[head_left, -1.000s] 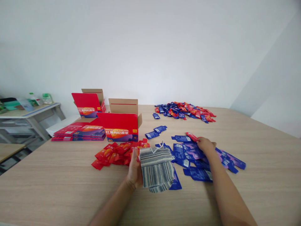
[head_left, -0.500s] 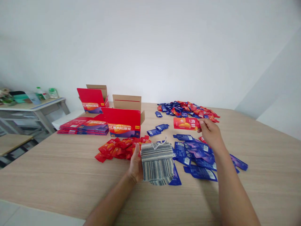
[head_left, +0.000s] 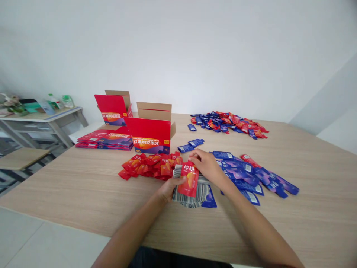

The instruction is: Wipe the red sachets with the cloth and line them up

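My left hand [head_left: 168,188] grips a grey-and-white striped cloth drawstring pouch [head_left: 203,194] by its left side, its thumb lying over the edge of a red sachet [head_left: 189,181]. That sachet stands upright in front of the pouch, and the fingers of my right hand [head_left: 205,163] pinch its top. Whether any of it is inside the pouch I cannot tell. A blue sachet [head_left: 211,200] shows from behind the pouch's lower right. Left of the pouch lies a heap of red sachets [head_left: 149,165]; to the right, partly behind my right forearm, spread several blue sachets [head_left: 240,171].
Two open red cartons [head_left: 150,136] [head_left: 111,108] stand at the back left beside stacked flat cartons [head_left: 106,139]. A mixed red-and-blue sachet pile [head_left: 225,123] lies by the wall. Two blue sachets [head_left: 191,145] rest mid-table. A side desk [head_left: 41,117] and stool [head_left: 22,158] are at far left.
My right hand has brought the red sachet left and down to the pouch, turning it upright. The left thumb now overlaps it. The view has tilted down slightly.
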Available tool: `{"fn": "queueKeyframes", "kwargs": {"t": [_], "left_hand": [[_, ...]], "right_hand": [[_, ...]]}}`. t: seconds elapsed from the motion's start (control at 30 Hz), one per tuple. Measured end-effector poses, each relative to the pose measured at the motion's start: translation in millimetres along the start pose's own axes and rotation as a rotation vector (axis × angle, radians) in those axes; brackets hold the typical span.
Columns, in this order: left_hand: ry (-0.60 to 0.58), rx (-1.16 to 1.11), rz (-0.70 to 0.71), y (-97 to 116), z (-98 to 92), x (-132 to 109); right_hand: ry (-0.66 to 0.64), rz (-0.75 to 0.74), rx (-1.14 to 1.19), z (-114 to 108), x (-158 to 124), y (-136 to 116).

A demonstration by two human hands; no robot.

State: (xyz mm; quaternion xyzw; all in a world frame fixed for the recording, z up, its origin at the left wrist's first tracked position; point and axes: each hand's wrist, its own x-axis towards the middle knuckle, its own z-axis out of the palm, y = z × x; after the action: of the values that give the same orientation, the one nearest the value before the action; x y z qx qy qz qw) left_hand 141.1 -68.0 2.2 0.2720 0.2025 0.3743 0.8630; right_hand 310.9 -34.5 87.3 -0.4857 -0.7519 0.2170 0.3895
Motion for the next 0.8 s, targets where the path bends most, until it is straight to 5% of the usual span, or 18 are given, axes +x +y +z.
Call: {"fn": "queueKeyframes", "kwargs": {"t": [0.23, 0.4, 0.6, 0.8], "left_hand": [[0.109, 0.074, 0.146, -12.2, 4.5, 6.7], [0.167, 0.037, 0.318, -7.0, 9.4, 11.9], [0.203, 0.018, 0.308, 9.5, 12.4, 3.1], [0.179, -0.133, 0.237, 23.3, 15.6, -8.5]], "right_hand": [[0.032, -0.278, -0.232, 8.8, 0.5, 3.9], [0.195, -0.390, -0.532, 7.9, -6.2, -5.2], [-0.018, -0.528, -0.753, 33.2, -24.9, -27.4], [-0.022, -0.497, -0.791, 47.0, -29.8, -27.7]]}}
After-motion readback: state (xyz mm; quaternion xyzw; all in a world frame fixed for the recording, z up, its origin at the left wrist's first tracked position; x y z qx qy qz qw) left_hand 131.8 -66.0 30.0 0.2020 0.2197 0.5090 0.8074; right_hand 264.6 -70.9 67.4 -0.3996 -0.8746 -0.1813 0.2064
